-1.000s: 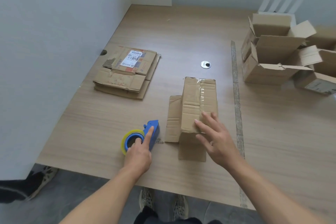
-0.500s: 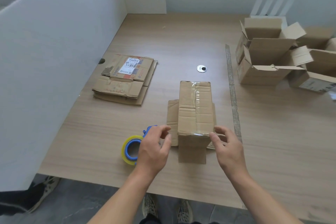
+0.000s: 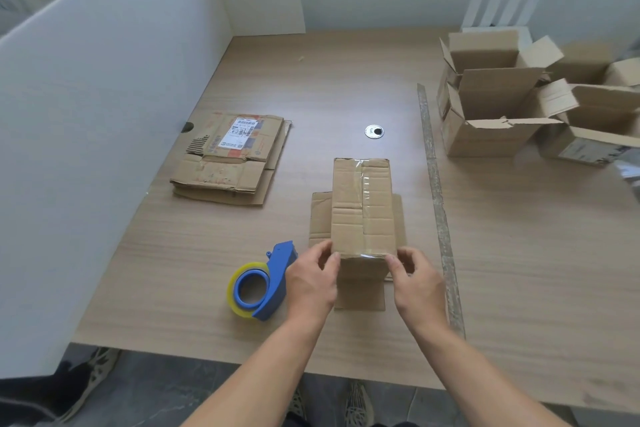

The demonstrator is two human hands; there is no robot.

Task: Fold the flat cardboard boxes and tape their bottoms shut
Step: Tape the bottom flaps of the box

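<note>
A cardboard box (image 3: pixel 360 204) stands upside down in the middle of the table, its bottom facing up with clear tape along the seam. Its open top flaps splay flat around it. My left hand (image 3: pixel 311 282) grips the box's near left corner, thumb and fingers curled round the edge. My right hand (image 3: pixel 417 284) grips the near right corner the same way. A blue tape dispenser (image 3: pixel 263 282) with a yellowish roll lies on the table just left of my left hand. A stack of flat boxes (image 3: pixel 230 158) lies at the left.
Several assembled open boxes (image 3: pixel 495 104) crowd the far right of the table. A white partition (image 3: pixel 104 135) walls the left side. A round cable grommet (image 3: pixel 374 131) sits behind the box. A tape-like strip (image 3: pixel 438 204) runs along the table seam on the right.
My left hand has let go of the tape dispenser and moved to the box. My right hand slid from the box's top to its near right corner.
</note>
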